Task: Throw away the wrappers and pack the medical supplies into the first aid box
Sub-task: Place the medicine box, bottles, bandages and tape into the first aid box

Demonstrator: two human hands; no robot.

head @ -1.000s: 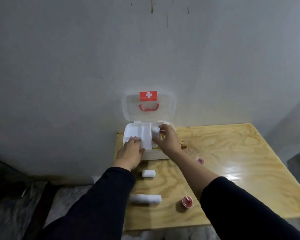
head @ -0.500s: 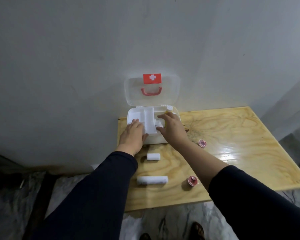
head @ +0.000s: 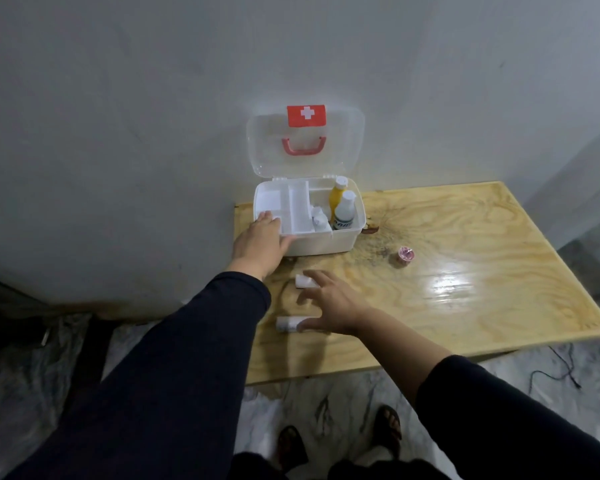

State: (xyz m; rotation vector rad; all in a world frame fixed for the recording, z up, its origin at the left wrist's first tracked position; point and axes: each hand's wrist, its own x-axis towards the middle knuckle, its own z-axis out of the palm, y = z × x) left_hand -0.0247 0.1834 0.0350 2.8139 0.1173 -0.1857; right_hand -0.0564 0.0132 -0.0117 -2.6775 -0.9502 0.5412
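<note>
My right hand [head: 329, 306] spread wide, empty, hovering over two white gauze rolls: short roll [head: 302, 281] under fingertips, long roll [head: 287, 323] by thumb. My left hand [head: 261, 241] flat, fingers loose, resting on near-left corner of first aid box [head: 326, 242]. Box lid [head: 305, 140] upright against wall. Yellow bottle [head: 337, 197] and white bottle [head: 344, 211] standing in right compartment. Pink tape roll [head: 406, 253] alone on wooden table [head: 465, 271], right of box.

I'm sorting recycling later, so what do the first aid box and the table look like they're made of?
First aid box: likely plastic, an opaque white base with a see-through lid. Table: seemingly plywood with a glossy varnish, showing swirling grain and bright glare.
</note>
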